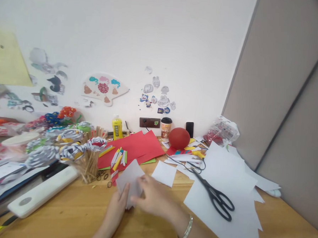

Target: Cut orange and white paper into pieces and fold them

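Observation:
A piece of white paper (130, 176) is held up over the front middle of the wooden table, between my two hands. My left hand (118, 204) is closed on its lower left side. On the right edge of the same paper, my right hand (151, 195) grips with thumb and fingers, a bracelet on its wrist. A white paper square (164, 173) lies on the table just behind my right hand. Black scissors (215, 194) rest on large white sheets (225, 172) to the right.
Red sheets (133, 146), a yellow bottle (117, 127), a cup (166, 128) and a red ball (179, 138) stand or lie toward the wall. Wooden sticks (88, 168), paper coils (43, 156) and a white paper trimmer (45, 191) occupy the left.

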### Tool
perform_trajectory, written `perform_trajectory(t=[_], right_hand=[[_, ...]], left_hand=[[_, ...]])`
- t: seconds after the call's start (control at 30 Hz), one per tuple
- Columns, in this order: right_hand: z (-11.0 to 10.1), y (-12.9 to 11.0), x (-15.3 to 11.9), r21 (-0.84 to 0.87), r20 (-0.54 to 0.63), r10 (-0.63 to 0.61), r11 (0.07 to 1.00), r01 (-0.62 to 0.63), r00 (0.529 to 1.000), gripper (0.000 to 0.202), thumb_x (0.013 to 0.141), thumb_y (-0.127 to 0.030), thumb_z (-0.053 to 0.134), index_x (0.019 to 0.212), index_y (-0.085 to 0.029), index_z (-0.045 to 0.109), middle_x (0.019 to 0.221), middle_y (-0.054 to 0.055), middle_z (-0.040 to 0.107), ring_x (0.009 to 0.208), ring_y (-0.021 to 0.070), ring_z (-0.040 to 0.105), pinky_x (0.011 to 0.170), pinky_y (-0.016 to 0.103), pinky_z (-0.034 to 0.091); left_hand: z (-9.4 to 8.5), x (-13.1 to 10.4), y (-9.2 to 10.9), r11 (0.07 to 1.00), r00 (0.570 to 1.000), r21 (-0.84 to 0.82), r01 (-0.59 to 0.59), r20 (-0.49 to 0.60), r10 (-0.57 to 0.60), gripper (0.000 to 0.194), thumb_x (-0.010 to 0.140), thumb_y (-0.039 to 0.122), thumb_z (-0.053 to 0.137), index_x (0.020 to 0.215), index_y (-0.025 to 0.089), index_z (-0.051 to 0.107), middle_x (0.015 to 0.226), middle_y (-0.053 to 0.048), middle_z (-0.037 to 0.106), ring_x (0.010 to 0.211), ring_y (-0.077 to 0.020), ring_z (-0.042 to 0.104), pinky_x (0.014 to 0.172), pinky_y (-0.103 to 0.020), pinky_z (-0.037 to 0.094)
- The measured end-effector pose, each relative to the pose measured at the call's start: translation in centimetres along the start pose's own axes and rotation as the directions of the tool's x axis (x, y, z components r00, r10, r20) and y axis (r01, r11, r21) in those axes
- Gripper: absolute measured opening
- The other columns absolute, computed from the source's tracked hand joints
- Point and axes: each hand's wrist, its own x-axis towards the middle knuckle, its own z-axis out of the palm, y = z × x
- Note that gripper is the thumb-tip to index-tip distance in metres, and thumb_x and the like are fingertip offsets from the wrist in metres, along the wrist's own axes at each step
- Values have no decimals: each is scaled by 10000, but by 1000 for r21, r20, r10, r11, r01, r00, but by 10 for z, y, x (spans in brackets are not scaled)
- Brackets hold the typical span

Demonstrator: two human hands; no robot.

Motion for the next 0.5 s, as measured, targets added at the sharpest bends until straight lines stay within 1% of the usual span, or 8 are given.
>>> perform_trajectory(t=[0.03,0.07,0.13,0.17,0.23,0.33,0.43,0.5], right_hand=[[-4,14,1,-76,-18,92,993,-93,996,399,788,-399,537,1144,-220,519,1070,48,590,957,192,554,802,268,432],[-7,28,3,-124,-52,165,978,-170,985,452,772,-384,557,1169,-177,500,1107,92,575,1009,228,529,826,303,422],[-7,55,6,-190,-73,235,951,-245,969,612,710,-380,629,1217,-82,459,1166,197,536,1073,317,481,863,401,394],[-5,65,7,-221,-66,254,939,-262,965,599,707,-368,638,1193,-54,480,1105,218,569,1035,340,501,840,428,401],[2,78,8,-268,-44,265,926,-267,963,493,739,-298,618,1148,-40,519,1000,228,616,964,345,539,786,432,422],[10,84,10,-294,-9,233,929,-225,972,336,774,-120,537,1106,-72,556,926,207,648,885,301,581,717,366,444],[9,86,9,-275,-8,193,943,-188,981,396,744,28,443,1098,-99,569,889,183,666,839,265,605,678,318,444],[2,90,9,-252,-33,171,952,-173,985,436,717,46,441,1098,-122,569,873,152,678,814,248,617,676,304,447]], left_hand=[[-1,1,0,997,999,67,-30,-24,32,367,760,516,474,804,178,612,790,-103,705,854,-324,634,768,-385,498],[-2,2,0,992,997,116,-54,-40,59,338,760,495,479,789,184,609,797,-106,701,851,-323,629,772,-387,491],[-2,4,0,985,995,153,-78,-53,87,277,738,456,514,770,198,609,824,-105,699,871,-314,620,794,-377,479],[-1,6,-1,983,994,165,-83,-52,92,252,725,440,526,755,204,611,823,-99,700,875,-308,622,793,-369,480],[0,9,-4,981,995,180,-74,-48,84,215,704,412,534,715,212,614,780,-83,704,855,-296,634,770,-356,491],[2,12,-9,979,997,202,-28,-63,41,226,707,396,506,660,202,611,648,-71,691,707,-284,657,659,-354,517],[1,13,-13,980,997,200,11,-73,3,263,716,408,496,645,185,617,554,-67,672,590,-275,654,556,-340,521],[0,14,-15,983,997,185,19,-78,-5,280,716,419,497,666,177,628,561,-73,680,593,-276,662,536,-332,526]])
